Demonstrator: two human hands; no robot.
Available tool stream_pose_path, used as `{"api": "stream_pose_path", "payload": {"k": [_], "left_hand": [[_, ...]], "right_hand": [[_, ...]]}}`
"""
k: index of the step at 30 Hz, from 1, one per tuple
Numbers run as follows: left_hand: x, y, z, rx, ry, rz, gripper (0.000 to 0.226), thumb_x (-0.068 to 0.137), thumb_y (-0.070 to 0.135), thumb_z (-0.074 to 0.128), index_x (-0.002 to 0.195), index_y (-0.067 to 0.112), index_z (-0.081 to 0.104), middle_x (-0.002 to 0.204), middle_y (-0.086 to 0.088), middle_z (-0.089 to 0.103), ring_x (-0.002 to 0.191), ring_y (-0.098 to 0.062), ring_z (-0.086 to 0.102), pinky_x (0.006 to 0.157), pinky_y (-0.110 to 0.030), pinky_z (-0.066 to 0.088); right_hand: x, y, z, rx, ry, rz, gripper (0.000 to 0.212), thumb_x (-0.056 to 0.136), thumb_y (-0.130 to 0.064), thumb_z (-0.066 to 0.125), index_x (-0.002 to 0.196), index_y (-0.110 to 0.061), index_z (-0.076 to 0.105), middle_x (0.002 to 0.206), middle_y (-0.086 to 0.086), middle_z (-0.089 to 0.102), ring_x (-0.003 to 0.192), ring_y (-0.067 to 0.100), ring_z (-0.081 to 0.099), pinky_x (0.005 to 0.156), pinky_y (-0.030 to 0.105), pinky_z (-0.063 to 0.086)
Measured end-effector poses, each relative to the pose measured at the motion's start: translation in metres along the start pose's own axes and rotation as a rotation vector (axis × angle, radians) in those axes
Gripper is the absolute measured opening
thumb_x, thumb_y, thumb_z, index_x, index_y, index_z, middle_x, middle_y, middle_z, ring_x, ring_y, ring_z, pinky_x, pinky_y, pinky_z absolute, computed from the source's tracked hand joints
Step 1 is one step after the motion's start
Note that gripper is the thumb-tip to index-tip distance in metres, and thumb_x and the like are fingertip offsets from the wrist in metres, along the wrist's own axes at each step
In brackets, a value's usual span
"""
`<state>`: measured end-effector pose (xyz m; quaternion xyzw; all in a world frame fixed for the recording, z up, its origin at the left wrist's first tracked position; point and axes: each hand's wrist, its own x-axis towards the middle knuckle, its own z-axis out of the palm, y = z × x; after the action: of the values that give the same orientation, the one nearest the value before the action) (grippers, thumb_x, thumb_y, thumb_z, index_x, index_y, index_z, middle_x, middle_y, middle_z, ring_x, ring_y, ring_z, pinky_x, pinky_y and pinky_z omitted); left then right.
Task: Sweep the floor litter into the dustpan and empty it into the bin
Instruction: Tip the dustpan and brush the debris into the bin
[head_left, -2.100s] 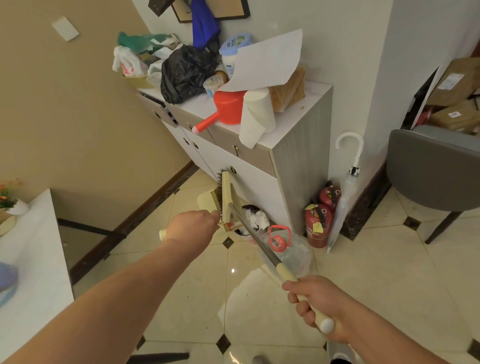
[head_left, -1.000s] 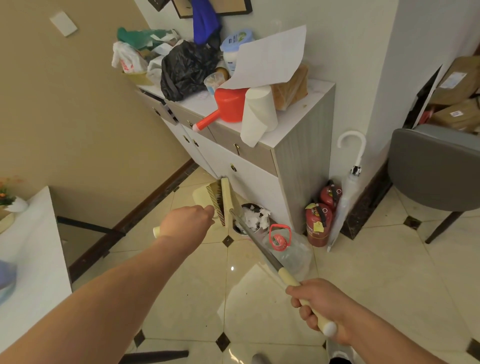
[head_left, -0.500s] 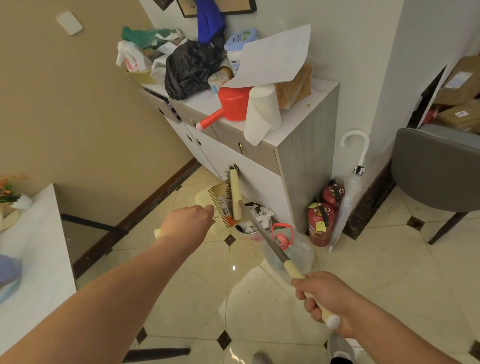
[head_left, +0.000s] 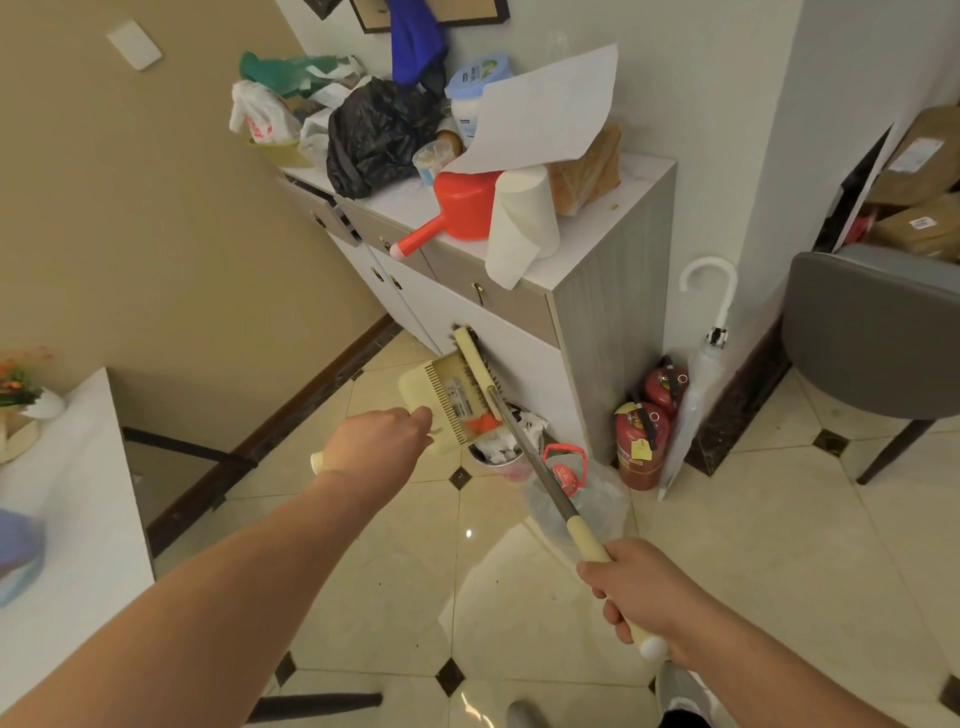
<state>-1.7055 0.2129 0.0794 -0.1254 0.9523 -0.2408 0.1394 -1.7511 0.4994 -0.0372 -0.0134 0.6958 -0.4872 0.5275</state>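
My left hand (head_left: 376, 441) grips the handle of a cream dustpan (head_left: 434, 397), lifted and tipped over a small round bin (head_left: 501, 449) stuffed with white paper. The dustpan's toothed comb edge faces the broom. My right hand (head_left: 641, 590) is closed on the cream grip of a broom (head_left: 530, 452) with a grey metal shaft. The broom head (head_left: 475, 364) is raised against the dustpan's comb, with orange bristles or litter showing at the lower end. The bin stands on the floor against the white cabinet (head_left: 524, 374).
A clear water jug with a red handle (head_left: 566, 473) stands beside the bin. Two red fire extinguishers (head_left: 636, 441) and a white umbrella (head_left: 701, 374) lean at the cabinet corner. A grey chair (head_left: 872, 332) is at right, a white table (head_left: 67, 499) at left. Cluttered cabinet top with red scoop (head_left: 457, 208).
The broom head has slid up and down along the dustpan's comb, ending higher against the cabinet door. The dustpan stays tipped over the bin; both hands keep their grips.
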Motion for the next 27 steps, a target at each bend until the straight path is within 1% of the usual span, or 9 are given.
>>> {"api": "stream_pose_path", "payload": {"k": [3,6,10,13,15,18,23,25,27], "left_hand": [[0.005,0.001,-0.001,0.000,0.007,-0.011,0.024,0.105,0.042,0.045,0.112,0.020,0.052,0.074,0.004,0.053,0.058,-0.016,0.055,0.048,-0.033,0.051],[0.011,0.002,-0.007,-0.004,0.020,-0.007,0.026,0.106,0.043,0.044,0.112,0.020,0.052,0.075,0.004,0.054,0.060,-0.017,0.056,0.048,-0.033,0.049],[0.010,0.004,-0.005,0.004,0.007,-0.001,0.026,0.106,0.044,0.043,0.114,0.020,0.052,0.075,0.005,0.055,0.059,-0.015,0.056,0.048,-0.032,0.050],[0.005,0.007,-0.001,0.014,0.005,-0.003,0.026,0.106,0.043,0.043,0.113,0.019,0.052,0.075,0.005,0.054,0.057,-0.014,0.053,0.046,-0.030,0.044],[0.004,0.004,0.001,0.016,0.005,-0.015,0.026,0.106,0.043,0.042,0.112,0.019,0.052,0.075,0.005,0.054,0.057,-0.014,0.052,0.046,-0.030,0.042],[0.006,-0.001,0.000,0.016,-0.006,-0.028,0.027,0.106,0.042,0.041,0.112,0.018,0.052,0.074,0.004,0.053,0.058,-0.016,0.054,0.047,-0.031,0.045],[0.006,-0.003,-0.001,0.006,-0.013,-0.032,0.026,0.106,0.042,0.043,0.114,0.019,0.051,0.074,0.004,0.053,0.058,-0.015,0.054,0.047,-0.032,0.047],[0.007,-0.003,-0.002,0.002,-0.012,-0.031,0.026,0.106,0.042,0.043,0.113,0.019,0.052,0.074,0.005,0.053,0.058,-0.015,0.054,0.047,-0.032,0.048],[0.007,-0.003,-0.001,-0.011,-0.016,-0.038,0.026,0.106,0.042,0.044,0.113,0.019,0.052,0.074,0.005,0.053,0.059,-0.015,0.055,0.048,-0.032,0.050]], "right_hand": [[-0.006,-0.003,-0.006,0.218,-0.069,0.040,0.013,0.093,-0.013,0.063,0.086,-0.005,0.057,0.078,0.010,0.052,0.050,0.014,0.045,0.042,0.025,0.034],[-0.004,-0.008,-0.010,0.366,-0.124,0.135,0.011,0.094,-0.012,0.067,0.092,-0.004,0.060,0.078,0.010,0.053,0.047,0.011,0.043,0.039,0.021,0.032],[0.010,-0.010,-0.011,0.281,-0.099,0.145,0.011,0.094,-0.014,0.065,0.092,-0.004,0.060,0.078,0.009,0.054,0.047,0.011,0.045,0.040,0.021,0.034],[0.013,-0.010,-0.009,0.076,-0.035,0.066,0.015,0.092,-0.016,0.062,0.094,-0.001,0.062,0.077,0.009,0.054,0.050,0.013,0.049,0.045,0.026,0.039],[0.011,-0.007,-0.007,-0.001,-0.005,0.037,0.016,0.092,-0.015,0.060,0.094,0.001,0.060,0.077,0.009,0.052,0.050,0.014,0.049,0.045,0.027,0.041],[0.005,-0.001,-0.008,-0.002,0.005,0.016,0.011,0.091,-0.013,0.058,0.085,-0.003,0.057,0.075,0.009,0.051,0.049,0.015,0.047,0.044,0.027,0.039],[0.002,-0.002,-0.008,0.143,-0.071,0.053,0.013,0.092,-0.010,0.061,0.081,-0.005,0.055,0.074,0.009,0.050,0.047,0.013,0.045,0.042,0.024,0.033],[0.005,-0.001,-0.005,0.074,-0.081,0.053,0.012,0.091,-0.012,0.061,0.083,-0.005,0.057,0.076,0.009,0.052,0.048,0.014,0.046,0.042,0.024,0.035],[0.008,0.000,-0.001,-0.076,-0.057,0.036,0.015,0.090,-0.017,0.060,0.090,-0.003,0.059,0.079,0.010,0.055,0.049,0.015,0.050,0.043,0.026,0.040]]}}
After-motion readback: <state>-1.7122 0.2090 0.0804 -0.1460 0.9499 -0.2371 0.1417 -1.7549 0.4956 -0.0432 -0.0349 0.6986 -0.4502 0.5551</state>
